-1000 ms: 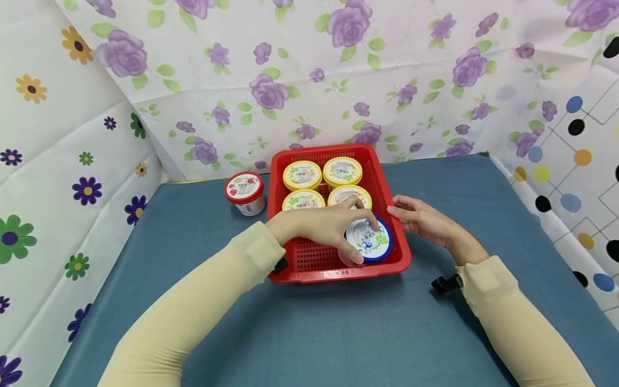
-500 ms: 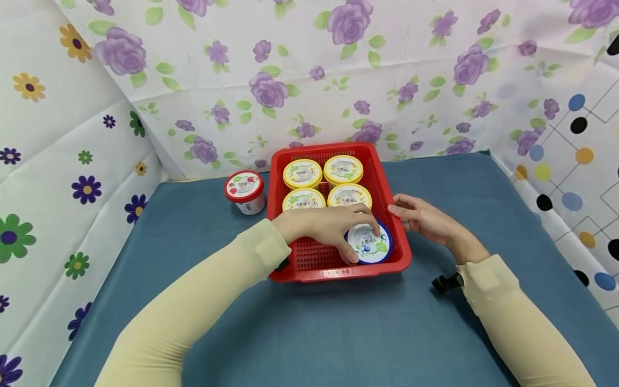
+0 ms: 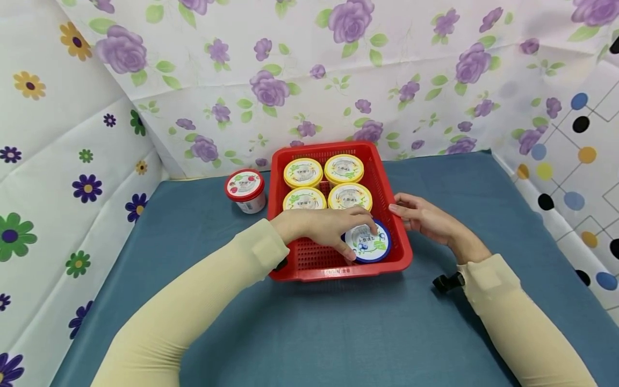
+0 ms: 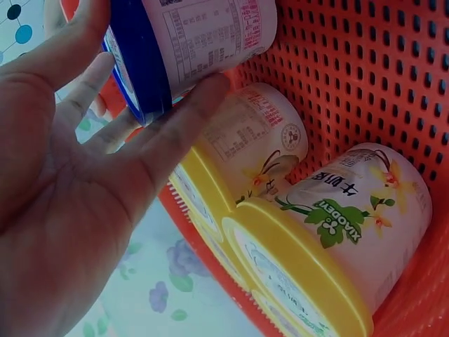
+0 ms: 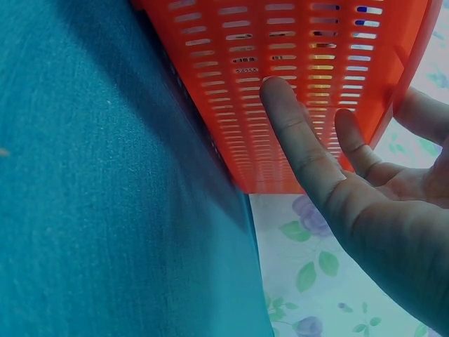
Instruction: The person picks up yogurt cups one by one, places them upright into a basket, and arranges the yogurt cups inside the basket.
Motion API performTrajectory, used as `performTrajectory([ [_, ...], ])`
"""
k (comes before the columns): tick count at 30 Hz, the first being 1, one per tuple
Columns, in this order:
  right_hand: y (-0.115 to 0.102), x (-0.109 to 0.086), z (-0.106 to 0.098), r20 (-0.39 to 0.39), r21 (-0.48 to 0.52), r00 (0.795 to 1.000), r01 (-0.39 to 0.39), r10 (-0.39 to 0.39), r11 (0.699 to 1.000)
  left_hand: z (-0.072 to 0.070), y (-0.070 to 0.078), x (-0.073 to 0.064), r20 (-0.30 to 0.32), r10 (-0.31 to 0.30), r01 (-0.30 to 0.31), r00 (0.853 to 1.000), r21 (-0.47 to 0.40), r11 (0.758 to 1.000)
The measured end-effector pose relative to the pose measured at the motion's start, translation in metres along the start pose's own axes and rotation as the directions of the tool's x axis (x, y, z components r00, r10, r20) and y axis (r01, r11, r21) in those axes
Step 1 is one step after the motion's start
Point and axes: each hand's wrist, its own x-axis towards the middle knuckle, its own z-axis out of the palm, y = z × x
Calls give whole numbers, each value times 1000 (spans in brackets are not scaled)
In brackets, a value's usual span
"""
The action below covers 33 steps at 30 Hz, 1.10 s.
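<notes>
My left hand [image 3: 324, 226] reaches over a red basket [image 3: 333, 273]. Its spread fingers lie around and on a blue-lidded tub [image 3: 369, 244] in the basket's front right corner. In the left wrist view the fingers look fairly straight along that tub's side [image 4: 210, 42], with a gap between palm and lid. Several yellow-lidded tubs [image 3: 350, 196] stand behind it in the basket. My right hand [image 3: 427, 220] rests at the basket's right side; the right wrist view shows its extended fingers [image 5: 287, 105] against or close to the slotted outer wall [image 5: 245, 84].
A red-lidded tub [image 3: 245, 191] stands on the blue cloth [image 3: 329, 333] just left of the basket. Flower-printed sheeting [image 3: 271, 88] rises behind the table, with further patterned sheets at both sides. A black strap [image 3: 447, 282] sits at my right wrist.
My left fingers and thumb have loosened and shifted slightly at the blue-lidded tub, showing more of its lid. That tub stays in the same corner. The right hand has stayed put.
</notes>
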Motion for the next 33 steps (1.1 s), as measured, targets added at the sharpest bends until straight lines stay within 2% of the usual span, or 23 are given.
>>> performTrajectory([
  [6, -1, 1, 1, 2, 0, 1000, 2, -2, 1000, 1, 0, 0, 23, -14, 14, 1000, 8, 1000],
  [18, -1, 1, 0, 3, 1, 1000, 2, -2, 1000, 1, 2, -5, 27, -18, 17, 999, 48, 999],
  [26, 0, 1, -1, 3, -2, 1000, 5, -5, 1000, 2, 5, -4, 37, -47, 47, 998, 3, 999],
  [33, 0, 0, -1, 7, 2, 1000, 6, -6, 1000, 2, 6, -6, 55, -74, 73, 996, 10, 997],
])
